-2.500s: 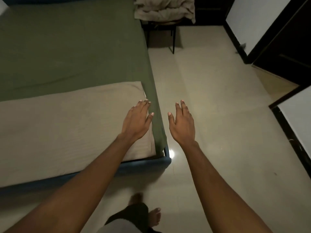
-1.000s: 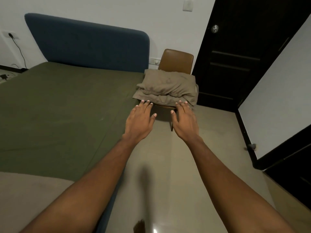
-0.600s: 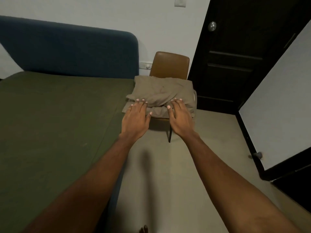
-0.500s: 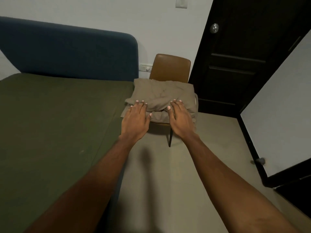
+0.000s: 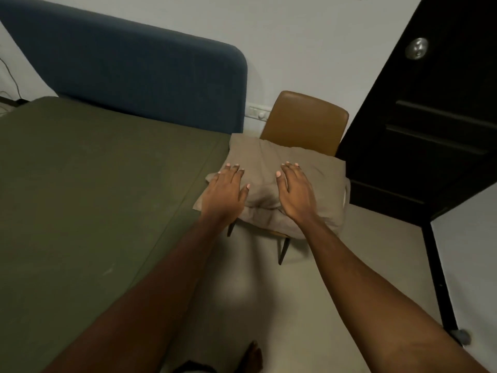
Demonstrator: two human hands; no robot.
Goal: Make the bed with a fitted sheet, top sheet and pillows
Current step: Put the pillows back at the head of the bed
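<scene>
Beige pillows [image 5: 265, 162] lie stacked on the brown chair [image 5: 304, 122], at 3 o'clock from the green bed [image 5: 94, 184]; left hand [image 5: 223, 193] and right hand [image 5: 294, 193] lie flat over them, fingers straight, gripping nothing

A brown chair [image 5: 304, 122] stands by the far white wall [image 5: 309, 36], a black door [image 5: 430, 117] to its right. The floor [image 5: 382, 238] is pale.

A home bedroom: bed [image 5: 80, 197] with padded headboard [image 5: 134, 68], chair [image 5: 306, 122], dark door [image 5: 430, 117].
</scene>
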